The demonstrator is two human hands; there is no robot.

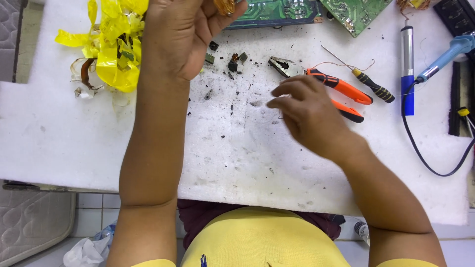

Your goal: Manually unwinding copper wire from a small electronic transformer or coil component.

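My left hand (pixel 180 34) is raised near the top edge, its fingers curled around a small coil of copper wire (pixel 225 6) that is partly cut off by the frame. My right hand (pixel 309 111) hovers over the white foam work surface (pixel 237 148), thumb and fingertips pinched together; a very thin wire may be between them, but I cannot tell. Just beyond its fingers lie orange-handled pliers (pixel 326 81) with the jaws pointing left. Small dark component pieces (pixel 232 62) lie scattered between the two hands.
A heap of yellow tape (pixel 111 44) lies at the back left. Green circuit boards (pixel 277 12) sit along the top edge. On the right are a small black-and-yellow screwdriver (pixel 373 85), a silver and blue desoldering pump (pixel 407 69) and a blue soldering iron (pixel 448 55) with its cable.
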